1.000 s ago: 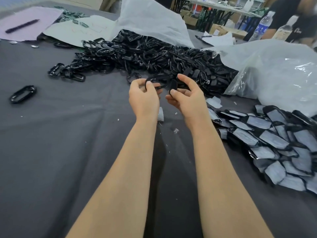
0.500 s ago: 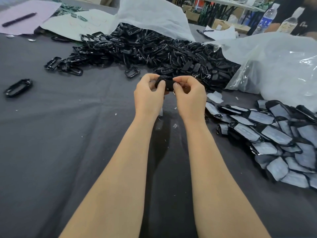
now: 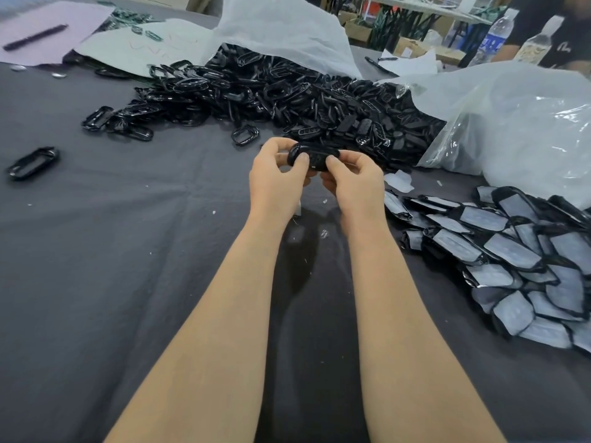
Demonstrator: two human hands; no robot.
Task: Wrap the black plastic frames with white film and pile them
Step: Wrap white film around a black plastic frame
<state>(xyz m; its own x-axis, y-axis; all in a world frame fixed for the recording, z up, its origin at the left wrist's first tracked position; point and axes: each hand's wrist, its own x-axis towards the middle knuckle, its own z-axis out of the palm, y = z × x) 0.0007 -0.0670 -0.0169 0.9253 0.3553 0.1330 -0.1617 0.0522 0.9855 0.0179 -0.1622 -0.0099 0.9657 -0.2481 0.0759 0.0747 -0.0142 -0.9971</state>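
While both hands are raised over the dark tablecloth [image 3: 128, 266], the left hand [image 3: 276, 182] and right hand [image 3: 355, 185] each pinch one black frame [image 3: 315, 155] between thumb and curled fingers, just before the heap of unwrapped frames [image 3: 287, 94]. The wrapped pile [image 3: 511, 257] lies right, apart.

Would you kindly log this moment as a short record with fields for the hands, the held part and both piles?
left hand: grips the left end of a black frame
right hand: pinches its right end
unwrapped pile: loose frames at the far side, spilling from a white bag
wrapped pile: film-covered frames, to the right
stray frame: alone at far left
surface: grey cloth
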